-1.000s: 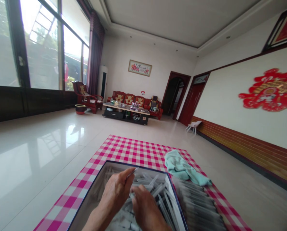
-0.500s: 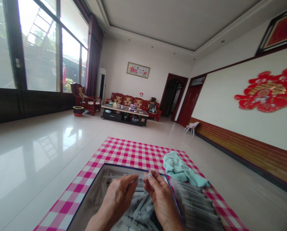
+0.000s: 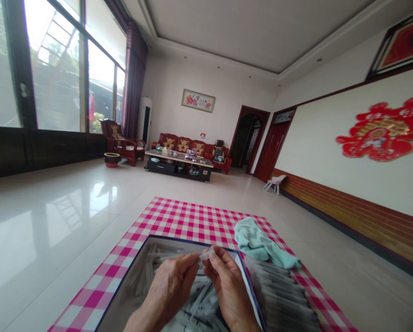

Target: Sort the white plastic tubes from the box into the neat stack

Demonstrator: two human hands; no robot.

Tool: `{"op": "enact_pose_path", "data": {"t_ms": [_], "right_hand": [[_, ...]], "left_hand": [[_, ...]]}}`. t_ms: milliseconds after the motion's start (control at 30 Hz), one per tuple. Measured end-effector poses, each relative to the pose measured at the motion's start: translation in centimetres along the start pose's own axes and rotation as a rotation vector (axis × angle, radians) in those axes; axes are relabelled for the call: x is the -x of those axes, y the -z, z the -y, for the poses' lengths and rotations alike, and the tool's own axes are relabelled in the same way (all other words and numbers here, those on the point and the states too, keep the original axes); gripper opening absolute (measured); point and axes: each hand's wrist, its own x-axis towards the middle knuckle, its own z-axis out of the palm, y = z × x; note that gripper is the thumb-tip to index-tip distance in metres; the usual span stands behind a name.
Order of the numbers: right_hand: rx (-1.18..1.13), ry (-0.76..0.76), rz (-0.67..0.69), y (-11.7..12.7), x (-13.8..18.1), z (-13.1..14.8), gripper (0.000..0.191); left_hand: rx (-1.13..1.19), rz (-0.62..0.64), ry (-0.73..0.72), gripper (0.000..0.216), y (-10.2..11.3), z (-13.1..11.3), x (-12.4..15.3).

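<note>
Pink-and-white gingham cloth [image 3: 178,219] is lying across the floor, and a small clear plastic piece [image 3: 206,254] is being held right between both hands, over the far part of a blue-rimmed box [image 3: 192,243]. Too small to say exactly what it is, but a thin tip is poking out toward the left hand.

The hands are together at the bottom middle of the shot. The left hand [image 3: 170,288] is coming in from the lower left, with its fingers [image 3: 188,265] pinching the thin end, while the right hand [image 3: 229,288] is curling up from the lower right, with its fingertips [image 3: 215,256] pinching the clear part. Both wrists are angling inward.

Loads of slim plastic tubes [image 3: 199,299] are lying jumbled in the box under the hands. Just to its right, neat rows of packed tubes [image 3: 278,295] are filling a second box, and a mint towel [image 3: 261,244] is bunching up on the cloth above those.

Shiny tile [image 3: 54,221] is stretching back to a coffee table [image 3: 178,159] and red sofa [image 3: 183,145] at the far end, with big windows [image 3: 54,69] running along the upper left and a red paper decoration [image 3: 382,129] hanging on the right wall.
</note>
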Motion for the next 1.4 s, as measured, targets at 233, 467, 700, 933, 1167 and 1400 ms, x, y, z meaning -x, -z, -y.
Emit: {"op": "enact_pose_path", "data": {"t_ms": [233, 467, 700, 933, 1167, 1400], "right_hand": [[0.155, 0.036, 0.047, -0.1, 0.2, -0.2, 0.026], [0.231, 0.019, 0.118, 0.1, 0.2, 0.8, 0.032], [0.534, 0.061, 0.204, 1.3, 0.3, 2.8, 0.027], [0.775, 0.174, 0.302, 1.7, 0.5, 3.6, 0.033], [1.014, 0.320, 0.204, 1.0, 0.8, 3.4, 0.036], [1.034, 0.312, 0.093, 0.4, 0.7, 2.8, 0.041]], "left_hand": [[-0.051, 0.010, 0.016, 0.027, 0.0, 0.0, -0.1], [-0.076, 0.019, 0.050, 0.026, -0.1, 0.0, -0.1], [-0.034, 0.020, 0.111, 0.020, 0.0, -0.3, -0.1], [-0.026, 0.053, 0.054, 0.018, 0.7, -0.7, -0.1], [-0.021, 0.053, 0.021, 0.014, 0.7, -0.4, -0.1], [-0.040, 0.057, -0.087, 0.012, 0.4, -0.1, 0.1]]}}
